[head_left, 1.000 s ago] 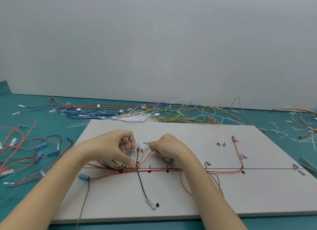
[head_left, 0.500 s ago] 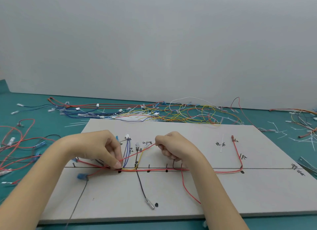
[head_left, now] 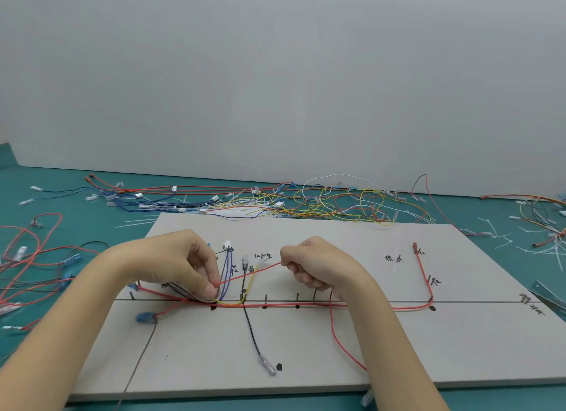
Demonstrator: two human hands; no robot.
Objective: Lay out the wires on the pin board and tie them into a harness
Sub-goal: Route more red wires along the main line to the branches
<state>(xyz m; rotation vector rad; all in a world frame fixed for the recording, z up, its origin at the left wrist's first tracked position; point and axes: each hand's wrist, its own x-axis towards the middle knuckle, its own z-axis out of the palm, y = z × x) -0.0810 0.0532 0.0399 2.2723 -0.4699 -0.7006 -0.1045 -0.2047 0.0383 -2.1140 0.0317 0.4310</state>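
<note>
Two hands draw a red wire point(head_left: 248, 275) taut above the pin board point(head_left: 352, 343): left hand point(head_left: 186, 266) pinches one end, right hand point(head_left: 312, 265) is clenched on it, and we should keep it snug along the trunk line.

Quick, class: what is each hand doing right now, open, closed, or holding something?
Left hand: closed, pinching the red wire at the board.
Right hand: closed in a fist on the same red wire.

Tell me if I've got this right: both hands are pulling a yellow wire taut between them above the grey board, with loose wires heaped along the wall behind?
Not quite: the head view shows the wire stretched between the left hand and right hand is a red wire, not yellow. The rest holds: it runs taut above the grey board, with loose wires heaped behind.
</note>
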